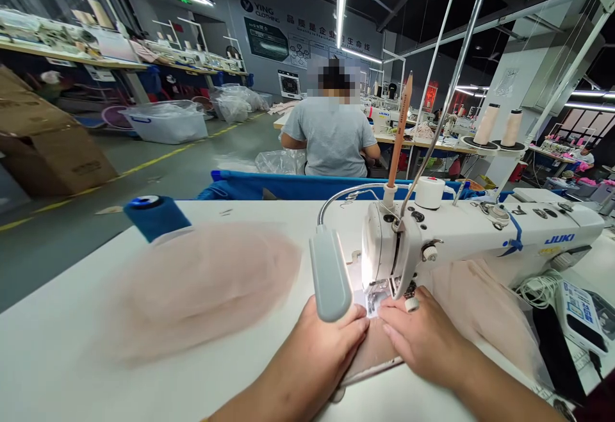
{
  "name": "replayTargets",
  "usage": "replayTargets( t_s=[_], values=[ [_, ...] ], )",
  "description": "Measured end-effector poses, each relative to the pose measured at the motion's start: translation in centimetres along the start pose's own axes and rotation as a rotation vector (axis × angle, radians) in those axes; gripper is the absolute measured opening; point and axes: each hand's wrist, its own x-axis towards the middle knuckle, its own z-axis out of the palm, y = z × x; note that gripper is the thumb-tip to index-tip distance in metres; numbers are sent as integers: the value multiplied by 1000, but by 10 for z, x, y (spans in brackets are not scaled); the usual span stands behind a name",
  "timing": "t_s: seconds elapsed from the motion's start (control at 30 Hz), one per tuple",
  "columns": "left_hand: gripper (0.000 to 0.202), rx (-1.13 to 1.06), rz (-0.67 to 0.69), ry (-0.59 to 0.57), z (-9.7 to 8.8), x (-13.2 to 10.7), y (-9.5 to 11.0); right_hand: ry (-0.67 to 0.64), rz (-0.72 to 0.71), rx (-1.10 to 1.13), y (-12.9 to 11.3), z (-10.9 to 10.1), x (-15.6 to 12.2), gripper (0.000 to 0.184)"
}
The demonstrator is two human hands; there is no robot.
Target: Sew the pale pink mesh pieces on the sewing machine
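Pale pink sheer fabric (372,350) lies on the bed of a white sewing machine (384,243), below the needle and presser foot (373,300). My left hand (329,339) presses on it just left of the foot, thumb and fingers together at its edge. On the right side, my right hand (423,335) holds the same fabric with bent fingers close to the foot. The exact grip of both hands is partly hidden. A grey lamp head (330,275) hangs over my left hand, its light falling on the needle area.
A blurred heap of sheer pink fabric (216,287) and a blue thread cone (156,216) lie on the left of the table (57,345). More pink fabric (485,307) bunches at right, near a white device (581,316) with cables. A person in grey (331,134) sits ahead.
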Motion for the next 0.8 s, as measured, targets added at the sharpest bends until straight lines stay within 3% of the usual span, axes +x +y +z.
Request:
replayTargets(
  t_s=[0.2, 0.43, 0.53, 0.63, 0.7, 0.8],
  values=[
    [34, 6, -31, 45, 1, -5, -9, 21, 56, 23, 2, 1, 4, 30],
    [32, 60, -97, 20, 3, -12, -29, 58, 67, 38, 0, 2, 1, 28],
    [30, 113, -143, -43, -5, -10, -24, 81, 55, 65, 1, 4, -1, 25],
    [45, 67, -162, -104, -19, -5, -15, 89, -14, 113, 1, 5, -3, 25],
    [51, 27, -141, -103, -31, 2, -12, 106, -88, 171, -2, 5, -3, 28],
    [42, 13, -154, -71, -47, 14, -15, 149, -169, 264, -13, 7, 0, 32]
  ],
)
